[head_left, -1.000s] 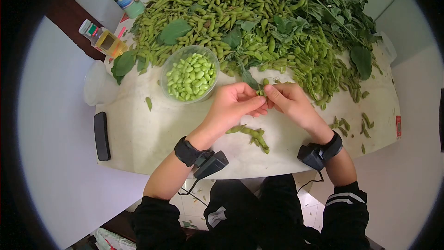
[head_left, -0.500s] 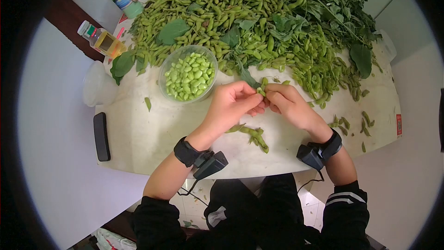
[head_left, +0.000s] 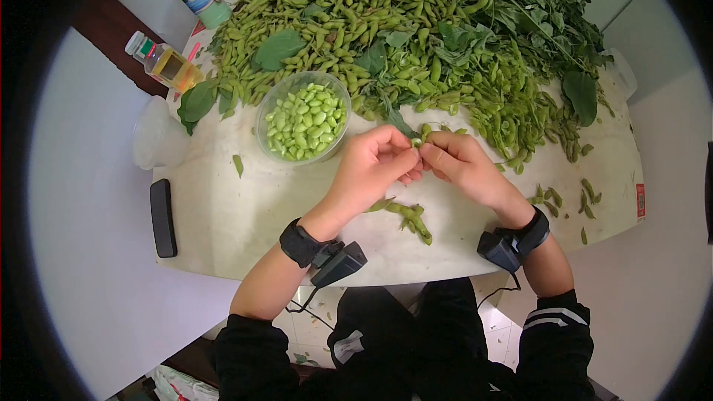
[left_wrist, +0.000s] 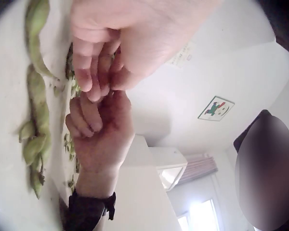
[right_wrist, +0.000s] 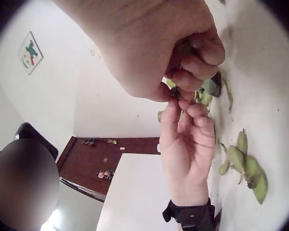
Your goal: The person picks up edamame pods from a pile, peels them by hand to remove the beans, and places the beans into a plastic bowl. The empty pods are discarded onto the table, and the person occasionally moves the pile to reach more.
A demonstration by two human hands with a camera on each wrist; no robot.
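Note:
Both hands meet over the table just right of the bowl. My left hand (head_left: 375,163) pinches a green soybean pod (head_left: 417,142) between thumb and fingers. On its other side, my right hand (head_left: 468,167) grips the same pod, thumb and forefinger close to the left fingertips. Most of the pod is covered by fingers, in both wrist views too. A clear plastic bowl (head_left: 261,137) left of the hands holds shelled green beans (head_left: 306,120). Below the hands, several unshelled pods (head_left: 408,217) lie on the tabletop.
A large heap of pods (head_left: 327,30) covers the back, with leafy stems (head_left: 549,22) at right. Lighter pods (head_left: 512,108) are piled before it. A phone (head_left: 163,219), plastic tub (head_left: 157,137), oil bottle (head_left: 171,67) and green bottle (head_left: 202,0) stand or lie along the left.
The hands stay in nearly the same place, with small finger movements around the pod. My right thumb and fingers have shifted slightly left, closer to the left fingertips.

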